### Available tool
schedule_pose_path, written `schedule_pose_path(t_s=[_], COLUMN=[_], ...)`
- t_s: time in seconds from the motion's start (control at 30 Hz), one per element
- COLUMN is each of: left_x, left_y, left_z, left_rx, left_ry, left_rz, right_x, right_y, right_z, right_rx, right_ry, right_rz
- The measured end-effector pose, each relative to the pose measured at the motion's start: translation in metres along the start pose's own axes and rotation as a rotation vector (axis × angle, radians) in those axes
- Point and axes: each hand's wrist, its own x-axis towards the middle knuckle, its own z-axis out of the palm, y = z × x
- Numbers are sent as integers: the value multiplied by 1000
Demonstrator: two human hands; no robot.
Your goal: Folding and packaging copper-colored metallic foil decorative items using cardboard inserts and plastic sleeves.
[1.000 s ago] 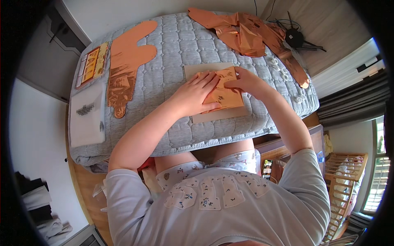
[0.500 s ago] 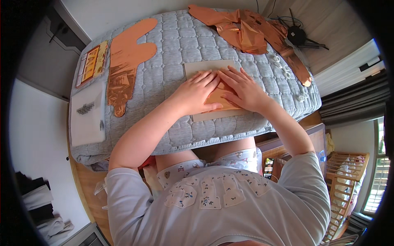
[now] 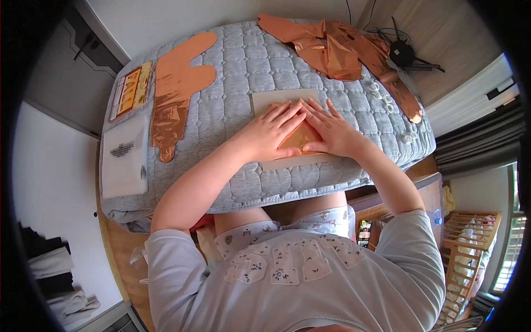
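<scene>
On a light grey-beige board (image 3: pixel 282 96) lies a folded, shiny copper-coloured foil piece (image 3: pixel 300 137). My left hand (image 3: pixel 272 133) rests flat on its left side, fingers stretched out and slanting toward the middle. Its right side is under my right hand (image 3: pixel 333 131), which is likewise flat with fingers spread. The fingertips of both hands meet near the far end, and the thumbs come close together at the near end, framing a patch of foil. Much of the foil is hidden beneath my palms. Neither hand grips anything.
The board lies on a grey quilted mattress (image 3: pixel 232 116). A flat copper foil balloon (image 3: pixel 172 94), a printed packet (image 3: pixel 131 91) and a translucent white pouch (image 3: pixel 126 166) are at left. Crumpled copper foil (image 3: pixel 337 55), white coils (image 3: pixel 381 98) and a black router (image 3: pixel 402 51) are at far right.
My right hand has shifted slightly inward, so its thumb now nearly touches the left thumb. Both hands stay flat on the foil. The whole view has shifted slightly.
</scene>
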Motion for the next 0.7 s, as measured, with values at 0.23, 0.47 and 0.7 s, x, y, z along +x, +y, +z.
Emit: schedule_pose_path(t_s=[0.23,0.47,0.7], left_x=[0,0,1], left_y=[0,0,4], left_z=[-3,-8,-12], left_rx=[-30,-16,52], left_ry=[-54,7,-113], left_rz=[-34,25,-5], right_x=[-1,1,0], right_y=[11,17,20], right_z=[-13,-13,-14], right_rx=[90,125,121], right_ry=[-113,-142,-160], right_rz=[15,12,19])
